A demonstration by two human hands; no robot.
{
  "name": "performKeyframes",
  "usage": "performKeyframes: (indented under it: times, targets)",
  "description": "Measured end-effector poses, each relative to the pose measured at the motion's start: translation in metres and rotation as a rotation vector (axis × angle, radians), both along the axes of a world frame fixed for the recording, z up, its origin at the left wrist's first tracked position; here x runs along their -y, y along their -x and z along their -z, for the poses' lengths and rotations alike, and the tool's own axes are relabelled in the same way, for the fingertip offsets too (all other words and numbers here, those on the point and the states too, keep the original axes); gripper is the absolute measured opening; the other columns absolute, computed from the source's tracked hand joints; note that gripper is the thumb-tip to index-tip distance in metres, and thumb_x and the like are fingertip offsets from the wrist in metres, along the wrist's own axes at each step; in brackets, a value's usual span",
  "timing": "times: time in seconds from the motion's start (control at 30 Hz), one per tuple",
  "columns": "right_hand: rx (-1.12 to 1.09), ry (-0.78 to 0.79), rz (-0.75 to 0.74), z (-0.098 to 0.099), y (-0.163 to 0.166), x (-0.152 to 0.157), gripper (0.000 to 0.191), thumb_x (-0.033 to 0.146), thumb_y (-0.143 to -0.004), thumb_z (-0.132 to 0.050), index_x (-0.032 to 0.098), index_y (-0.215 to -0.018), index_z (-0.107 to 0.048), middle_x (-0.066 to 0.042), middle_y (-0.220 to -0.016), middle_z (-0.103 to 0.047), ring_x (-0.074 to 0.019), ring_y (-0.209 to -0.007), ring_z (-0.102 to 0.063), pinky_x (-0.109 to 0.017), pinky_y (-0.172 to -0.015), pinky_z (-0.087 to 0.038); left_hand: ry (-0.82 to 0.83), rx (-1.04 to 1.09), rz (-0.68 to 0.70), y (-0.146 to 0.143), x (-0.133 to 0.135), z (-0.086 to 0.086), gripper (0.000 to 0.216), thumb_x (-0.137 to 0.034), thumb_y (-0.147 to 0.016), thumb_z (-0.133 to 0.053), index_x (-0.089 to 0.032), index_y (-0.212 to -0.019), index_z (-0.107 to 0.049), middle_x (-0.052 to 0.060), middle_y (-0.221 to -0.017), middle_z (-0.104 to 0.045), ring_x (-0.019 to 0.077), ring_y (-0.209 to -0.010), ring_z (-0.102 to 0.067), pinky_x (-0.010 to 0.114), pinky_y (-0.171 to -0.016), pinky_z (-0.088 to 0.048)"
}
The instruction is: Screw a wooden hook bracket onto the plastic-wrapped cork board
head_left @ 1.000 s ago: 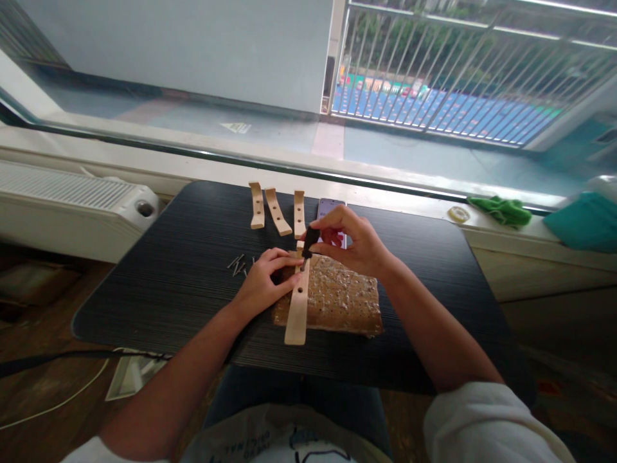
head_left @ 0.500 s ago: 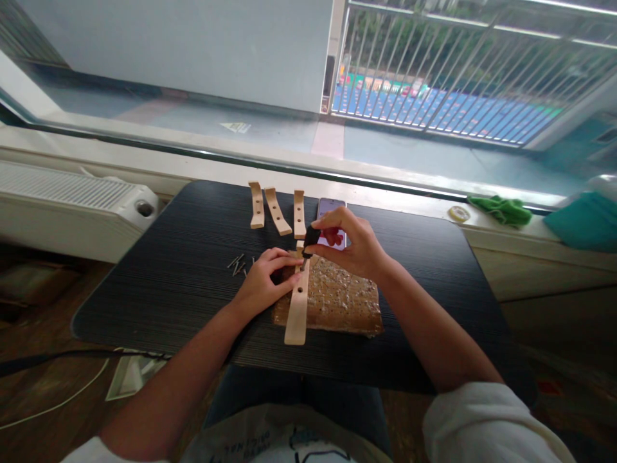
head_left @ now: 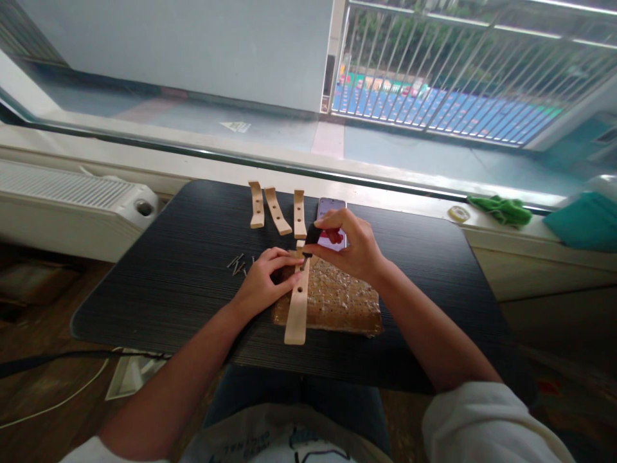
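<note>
While left hand [head_left: 263, 279], fingers parted, seemingly steadied strip [head_left: 297, 316] near left edge of block [head_left: 343, 297], I saw right hand [head_left: 355, 247] grip screwdriver [head_left: 312, 235].

A black-handled screwdriver [head_left: 313, 235] leans, tip down, at a pale, flared, holed wooden strip [head_left: 297, 312] lying across and overhanging a brown, shiny, pitted block [head_left: 344, 297].

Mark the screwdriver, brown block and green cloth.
Screwdriver [head_left: 313, 236]: head view, on its dark handle.
Brown block [head_left: 344, 294]: head view, on its top face.
Green cloth [head_left: 502, 210]: head view, near its middle.
</note>
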State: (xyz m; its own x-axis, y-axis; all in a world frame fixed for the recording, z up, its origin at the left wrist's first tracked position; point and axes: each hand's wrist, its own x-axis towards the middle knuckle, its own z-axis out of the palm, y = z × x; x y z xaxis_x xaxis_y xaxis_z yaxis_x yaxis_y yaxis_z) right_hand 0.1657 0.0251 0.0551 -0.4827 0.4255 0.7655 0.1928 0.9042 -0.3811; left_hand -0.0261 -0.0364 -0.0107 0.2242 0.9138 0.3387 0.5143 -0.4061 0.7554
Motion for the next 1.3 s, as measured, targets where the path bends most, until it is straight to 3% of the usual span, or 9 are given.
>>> performKeyframes:
  times: [0.83,1.13,1.3]
  targets:
    - [-0.077,-0.12,0.101,0.006,0.006,0.003,0.027,0.03,-0.08,-0.069,0.023,-0.09,-0.045,0.008,-0.065,-0.046,-0.0054,-0.049,-0.039,-0.022,-0.046,-0.036,-0.018,-0.006,-0.005,0.001,0.0,0.003,0.023,-0.026,-0.08,-0.065,-0.02,-0.101,-0.072,0.004,-0.098,-0.061,0.0205,-0.095,-0.059,0.036,-0.089,-0.049]
    - [0.019,-0.076,0.007,-0.001,-0.002,0.001,0.021,0.027,-0.082,-0.065,0.021,-0.093,-0.047,0.006,-0.068,-0.048,-0.0059,-0.054,-0.043,-0.022,-0.049,-0.039,-0.015,-0.002,0.005,0.001,-0.001,0.003,0.022,-0.027,-0.08,-0.065,-0.018,-0.1,-0.071,0.005,-0.097,-0.061,0.0203,-0.094,-0.059,0.036,-0.089,-0.049]
    - [0.099,-0.04,-0.074,-0.009,-0.009,0.001,0.017,0.017,-0.085,-0.057,0.02,-0.099,-0.049,0.003,-0.072,-0.054,-0.0063,-0.058,-0.05,-0.023,-0.054,-0.043,-0.014,-0.017,0.0,0.001,0.0,0.003,0.022,-0.027,-0.08,-0.064,-0.019,-0.1,-0.071,0.005,-0.096,-0.06,0.0203,-0.093,-0.059,0.036,-0.087,-0.05]
